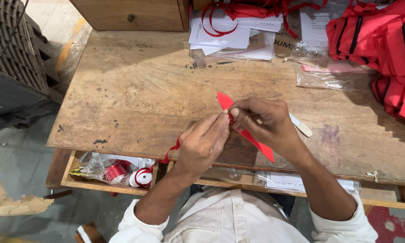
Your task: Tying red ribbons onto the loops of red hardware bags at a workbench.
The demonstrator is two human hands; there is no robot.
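**Ribbon meets card between your fingertips**

Your left hand [205,143] pinches the red ribbon [172,151] against the red card strip [246,131], which your right hand [264,121] grips near the table's [135,90] front edge. The strip's long axis runs diagonally, far-left to near-right. The ribbon trails left to its spool [142,177] in the open drawer [110,185].

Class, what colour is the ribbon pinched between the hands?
Red ribbon, clearest in the head view.
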